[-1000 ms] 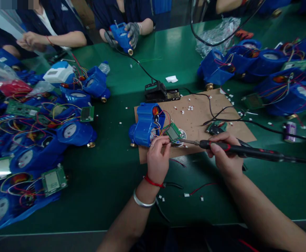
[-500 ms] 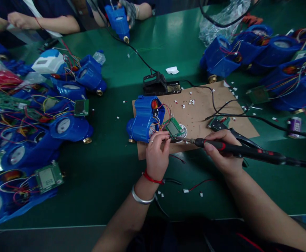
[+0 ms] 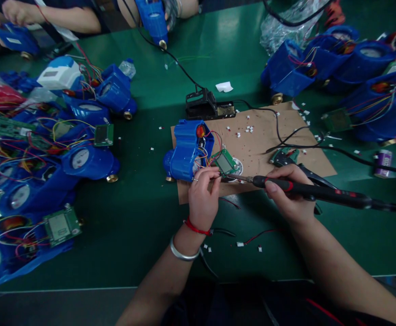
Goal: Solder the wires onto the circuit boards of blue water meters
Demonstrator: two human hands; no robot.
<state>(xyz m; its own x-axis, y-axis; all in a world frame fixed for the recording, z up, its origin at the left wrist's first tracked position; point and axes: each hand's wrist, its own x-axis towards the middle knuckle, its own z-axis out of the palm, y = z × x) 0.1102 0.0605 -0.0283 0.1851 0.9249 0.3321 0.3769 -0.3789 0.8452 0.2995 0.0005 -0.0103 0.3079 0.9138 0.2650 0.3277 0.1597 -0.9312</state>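
Note:
My right hand (image 3: pixel 291 194) is closed around the black and red handle of a soldering iron (image 3: pixel 296 188). Its metal tip points left and meets the near edge of a green circuit board (image 3: pixel 224 160) with a grey display. Thumb and fingers of my left hand (image 3: pixel 202 192) pinch at the board's lower left corner; what lies between the fingertips is too small to make out, perhaps a wire end. Coloured wires run from the board into an opened blue water meter (image 3: pixel 186 151) just beyond my left hand. A round white part (image 3: pixel 237 166) lies partly under the board.
Brown cardboard (image 3: pixel 262 131) lies under the work, scattered with white bits. A black iron stand (image 3: pixel 201 104) stands behind it. Pliers-like cutters (image 3: pixel 286 157) lie near my right hand. Blue meters crowd the left (image 3: pixel 89 163) and right (image 3: pixel 288 68). Co-workers sit across the green table.
My hands and the iron hold nearly the same place at the board. Across the table, a co-worker's hands now have a blue meter in them at the far left. The view has shifted slightly.

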